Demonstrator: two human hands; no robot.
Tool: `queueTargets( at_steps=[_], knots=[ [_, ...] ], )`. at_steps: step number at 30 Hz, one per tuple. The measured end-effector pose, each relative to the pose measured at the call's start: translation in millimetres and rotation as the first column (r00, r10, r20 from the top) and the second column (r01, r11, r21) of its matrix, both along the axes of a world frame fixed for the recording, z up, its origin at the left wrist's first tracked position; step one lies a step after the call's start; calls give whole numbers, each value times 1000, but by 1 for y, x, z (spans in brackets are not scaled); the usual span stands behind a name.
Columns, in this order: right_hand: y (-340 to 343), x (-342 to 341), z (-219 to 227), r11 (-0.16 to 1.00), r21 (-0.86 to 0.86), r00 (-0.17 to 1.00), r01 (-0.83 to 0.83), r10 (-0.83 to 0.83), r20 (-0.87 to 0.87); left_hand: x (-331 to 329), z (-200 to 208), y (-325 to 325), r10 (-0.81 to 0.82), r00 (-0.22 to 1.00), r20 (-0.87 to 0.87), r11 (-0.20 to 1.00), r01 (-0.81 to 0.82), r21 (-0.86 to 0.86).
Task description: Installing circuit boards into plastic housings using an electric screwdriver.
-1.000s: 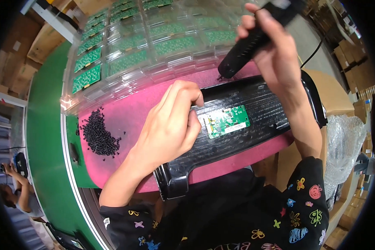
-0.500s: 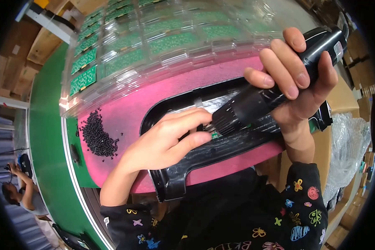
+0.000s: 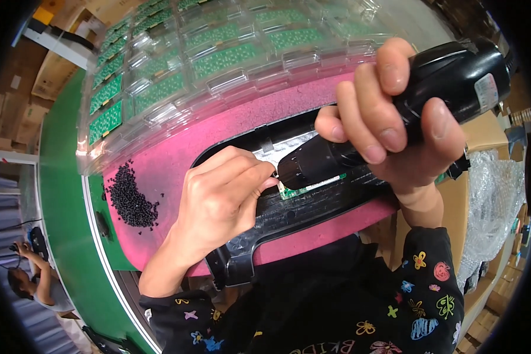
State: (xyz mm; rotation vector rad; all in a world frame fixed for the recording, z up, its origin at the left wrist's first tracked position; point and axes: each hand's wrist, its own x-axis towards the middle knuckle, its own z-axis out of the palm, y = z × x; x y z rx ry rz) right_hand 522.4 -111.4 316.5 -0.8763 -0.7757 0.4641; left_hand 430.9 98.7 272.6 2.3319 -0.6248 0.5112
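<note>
My right hand [image 3: 389, 118] is wrapped around a black electric screwdriver [image 3: 454, 76], which slants down to the left. Its dark tapered nose [image 3: 310, 165] sits over a black plastic housing [image 3: 312, 206], long and tray-like, lying on a pink mat. My left hand [image 3: 221, 192] is closed in a pinch right at the nose's end; a tiny dark piece shows at the fingertips, too small to name. Under the nose, a green circuit board [image 3: 287, 193] partly shows inside the housing. Hand and tool hide the rest of it.
Small black screws [image 3: 133, 197] lie heaped on the left of the pink mat [image 3: 177, 156]. Beyond it are clear plastic trays [image 3: 177, 112] with green circuit boards. Bubble wrap [image 3: 487, 206] and a cardboard box [image 3: 448, 218] stand at right. Another person [image 3: 38, 283] is at far left.
The screwdriver and my right hand have moved left and nearer the camera. My left hand has drawn back left, its fingers now tighter together. More of the green board shows.
</note>
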Motion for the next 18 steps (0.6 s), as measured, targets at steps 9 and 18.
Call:
queueTargets(
  at_steps=[9,18],
  knots=[
    [-14,13,11,983,178,999,34,-33,-9,6,0,11,32,999,-21,986,-35,-161],
    [-9,-6,5,928,373,999,1,14,-40,6,-2,6,-81,996,-25,982,76,-172]
  ],
)
